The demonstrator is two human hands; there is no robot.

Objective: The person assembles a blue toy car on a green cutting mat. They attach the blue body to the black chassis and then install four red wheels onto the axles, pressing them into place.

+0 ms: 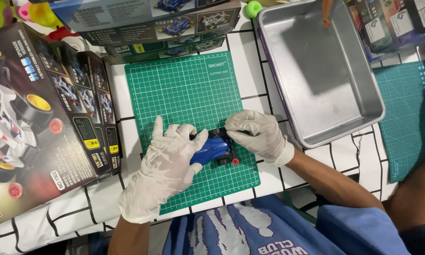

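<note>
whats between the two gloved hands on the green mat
A blue toy car with black wheels lies between the left hand and right hand, both touching it, in the head view.

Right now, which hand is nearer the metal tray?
Right. The right hand grips the blue toy car just beside the metal tray; the left hand is farther away, across the car.

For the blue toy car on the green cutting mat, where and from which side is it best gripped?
Probably across the blue body shell of the toy car, from above, fingers on its two long flanks. It lies flat on the green cutting mat, so the underside is closed off. The left hand covers one end, the right hand the other; black wheels and a small red roller jut out there, a poorer grip.
</note>
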